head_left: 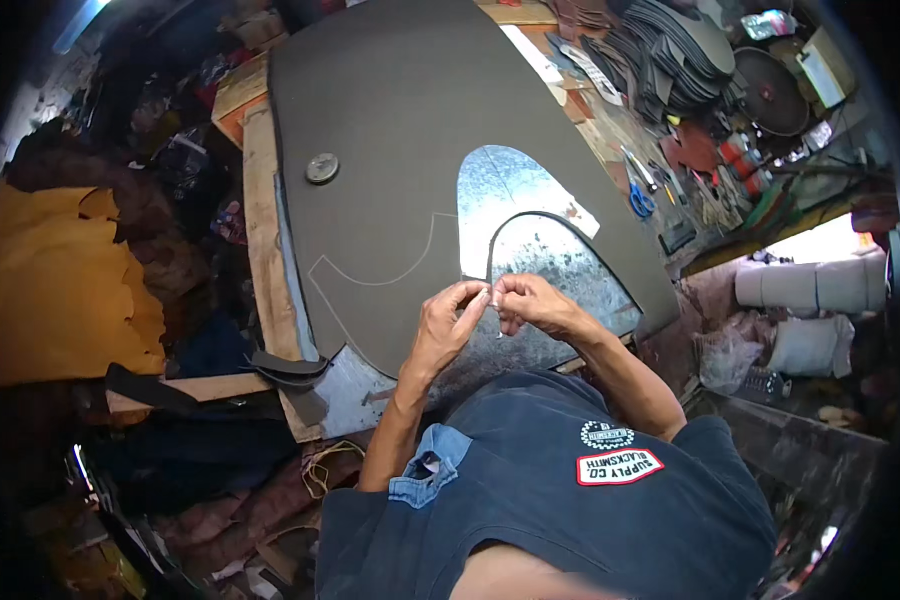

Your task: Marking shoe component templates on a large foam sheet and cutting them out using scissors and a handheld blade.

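My left hand (444, 328) and my right hand (536, 305) meet in front of my body, over the near edge of the bench. Thumb and fingers are pinched together on both, fingertips almost touching. Something small and pale shows at the fingertips, too small to name. Beneath and beyond them lies bare grey metal (560, 262), with a thin dark curved strip (497, 232) arching across it; one end comes close to my fingers, and I cannot tell whether they touch it. A large dark grey-brown sheet (390, 120) covers most of the bench, with a pale curved outline drawn on it.
A round metal tin (322, 168) sits on the sheet. Blue-handled scissors (641, 200) and other hand tools lie at the right, near stacked dark cut pieces (670, 50). Dark offcuts (290, 368) rest at the bench's near left corner. A yellow-orange hide (65, 285) hangs farther left.
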### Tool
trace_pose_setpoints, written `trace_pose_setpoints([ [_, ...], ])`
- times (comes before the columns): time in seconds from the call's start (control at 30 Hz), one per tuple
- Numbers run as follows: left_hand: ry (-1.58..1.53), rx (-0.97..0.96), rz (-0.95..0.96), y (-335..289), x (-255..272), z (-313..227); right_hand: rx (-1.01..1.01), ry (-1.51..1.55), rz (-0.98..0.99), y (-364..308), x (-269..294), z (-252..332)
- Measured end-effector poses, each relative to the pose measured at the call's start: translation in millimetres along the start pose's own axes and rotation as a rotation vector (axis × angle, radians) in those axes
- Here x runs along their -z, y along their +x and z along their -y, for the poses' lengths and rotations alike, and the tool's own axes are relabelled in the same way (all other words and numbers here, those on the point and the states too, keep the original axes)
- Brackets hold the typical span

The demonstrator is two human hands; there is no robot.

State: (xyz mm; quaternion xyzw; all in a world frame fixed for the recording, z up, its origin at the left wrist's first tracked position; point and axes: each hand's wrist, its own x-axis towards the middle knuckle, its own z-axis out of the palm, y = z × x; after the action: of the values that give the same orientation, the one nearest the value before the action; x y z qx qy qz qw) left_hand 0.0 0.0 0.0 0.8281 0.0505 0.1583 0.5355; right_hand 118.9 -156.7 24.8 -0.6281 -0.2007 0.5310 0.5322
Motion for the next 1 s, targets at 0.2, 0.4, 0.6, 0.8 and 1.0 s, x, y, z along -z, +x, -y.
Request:
trace_pose_setpoints([
  [0.2,-0.626,0.394,0.085,-4.4,4.6,12.9,-0.015,-0.162,0.016,2.3,-0.8,-4.7],
  [0.4,-0.992,0.428,0.000,-5.5,13.1,11.0,0.295,-0.289,-0.100,4.3,-20.7,10.3],
  [0.6,-0.979,0.439,0.004,-5.2,10.7,18.9,0.308,-0.424,-0.209,3.5,-29.0,20.9],
  [0.8,-0.732,0.551,0.110,-7.3,16.2,8.4,0.502,-0.583,-0.228,9.7,-24.1,-4.7],
  [1.0,-1.073,0.548,0.136,-19.5,-0.4,46.2,0.476,-0.605,-0.242,-4.2,-9.9,-13.2],
])
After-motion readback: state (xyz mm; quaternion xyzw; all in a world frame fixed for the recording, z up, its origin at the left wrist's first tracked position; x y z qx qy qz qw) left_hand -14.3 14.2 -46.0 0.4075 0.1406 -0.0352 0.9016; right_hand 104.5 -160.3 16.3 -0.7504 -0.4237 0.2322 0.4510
